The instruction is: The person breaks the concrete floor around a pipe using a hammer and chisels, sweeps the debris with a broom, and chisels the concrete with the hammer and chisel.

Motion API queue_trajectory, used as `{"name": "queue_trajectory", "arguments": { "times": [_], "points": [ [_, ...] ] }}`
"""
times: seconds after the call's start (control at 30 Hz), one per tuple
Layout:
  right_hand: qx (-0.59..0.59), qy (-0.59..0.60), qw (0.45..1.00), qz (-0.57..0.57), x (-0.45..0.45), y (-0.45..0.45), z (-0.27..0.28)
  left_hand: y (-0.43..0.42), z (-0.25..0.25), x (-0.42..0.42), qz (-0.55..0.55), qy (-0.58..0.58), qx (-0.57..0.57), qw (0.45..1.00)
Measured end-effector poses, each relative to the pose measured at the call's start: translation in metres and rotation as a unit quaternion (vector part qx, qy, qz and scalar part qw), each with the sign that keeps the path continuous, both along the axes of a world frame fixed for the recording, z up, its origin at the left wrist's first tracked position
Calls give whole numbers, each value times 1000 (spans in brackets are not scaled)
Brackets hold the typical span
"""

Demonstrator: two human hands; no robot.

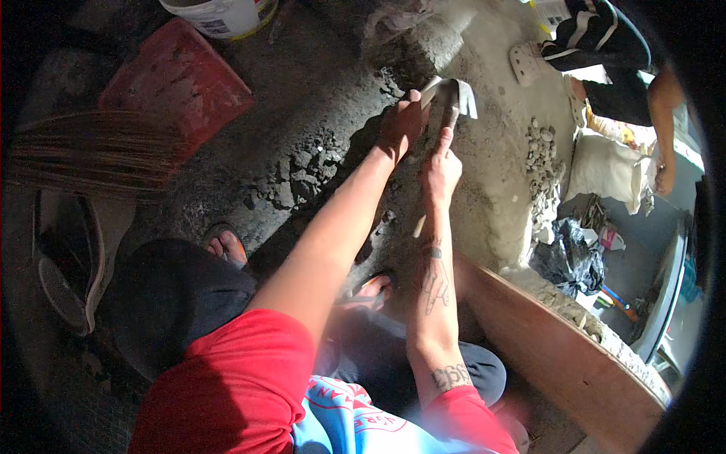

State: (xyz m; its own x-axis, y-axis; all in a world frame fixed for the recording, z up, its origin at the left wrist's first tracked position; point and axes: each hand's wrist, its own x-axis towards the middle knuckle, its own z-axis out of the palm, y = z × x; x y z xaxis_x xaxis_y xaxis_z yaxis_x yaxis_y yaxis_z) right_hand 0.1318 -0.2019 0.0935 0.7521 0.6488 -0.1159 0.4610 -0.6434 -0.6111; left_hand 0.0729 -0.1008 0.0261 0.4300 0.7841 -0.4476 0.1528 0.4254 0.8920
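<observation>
Head view, hammer (467, 100) near rubble (304, 175), broom (91, 155) by red tray (178, 76), wooden board (560, 348).

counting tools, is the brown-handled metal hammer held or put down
Held: the right hand wraps around the brown-handled metal hammer, its head above the hand, handle end below.

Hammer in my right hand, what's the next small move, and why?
Probably raise the hammer a little, away from the left hand: its head appears very close to that hand's fingers, and the right hand has a grip to lift it.
</observation>
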Motion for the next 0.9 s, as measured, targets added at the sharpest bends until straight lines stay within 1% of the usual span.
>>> {"name": "queue_trajectory", "arguments": {
  "times": [0.03,0.1,0.13,0.17,0.2,0.23,0.27,0.3,0.33,0.37,0.4,0.43,0.47,0.5,0.53,0.57,0.6,0.63,0.7,0.73,0.77,0.83,0.9],
  "points": [
    [0,0,1000,-2,-3,0,10,2,1,1,-2,6,-26,1000],
    [79,120,989,-45,-4,-7,22,-1,7,0,-19,69,76,995],
    [176,159,971,-36,-12,-9,27,-9,-13,15,6,158,234,959],
    [257,163,953,-17,-10,-10,17,-12,-38,29,17,176,278,944],
    [239,-17,970,38,-4,-10,-1,-13,-32,28,14,186,263,947],
    [213,-195,953,91,-1,-8,-14,-13,-22,25,11,197,249,948],
    [91,-88,991,43,-3,-2,-8,-7,-17,20,1,138,170,976],
    [-33,21,999,-6,-3,2,-1,-2,-13,14,-9,75,89,993],
    [-27,33,999,-19,-4,1,12,-7,-16,10,22,62,162,985],
    [-19,44,998,-27,-6,5,21,-9,-18,11,76,77,329,938],
    [-19,43,999,-22,-7,8,19,-6,-20,15,57,92,272,956],
    [75,57,995,-24,-8,6,10,-6,-8,10,33,108,212,971],
    [168,72,983,-27,-9,2,-1,-8,-10,16,105,85,237,962],
    [261,85,961,-29,-9,-2,-10,-9,-14,16,105,86,237,962],
    [165,-46,983,69,-3,-5,-19,-6,-10,12,87,36,163,982],
    [20,25,999,18,-10,4,-5,-4,-11,11,67,-14,90,994],
    [-29,64,997,-19,-14,8,13,-3,-42,29,99,45,17,994],
    [-75,101,991,-54,-13,11,23,-7,-41,36,96,42,21,994],
    [23,133,989,-63,6,2,13,-5,-36,40,123,100,170,973],
    [68,181,976,-99,-6,4,31,5,-32,32,84,-10,11,996],
    [115,188,971,-93,-13,4,43,6,-30,30,86,-7,10,996],
    [159,203,964,-66,-12,-1,47,6,-24,32,84,59,33,994],
    [175,221,956,-76,-8,0,34,-1,-15,38,78,123,57,988]
  ]
}}
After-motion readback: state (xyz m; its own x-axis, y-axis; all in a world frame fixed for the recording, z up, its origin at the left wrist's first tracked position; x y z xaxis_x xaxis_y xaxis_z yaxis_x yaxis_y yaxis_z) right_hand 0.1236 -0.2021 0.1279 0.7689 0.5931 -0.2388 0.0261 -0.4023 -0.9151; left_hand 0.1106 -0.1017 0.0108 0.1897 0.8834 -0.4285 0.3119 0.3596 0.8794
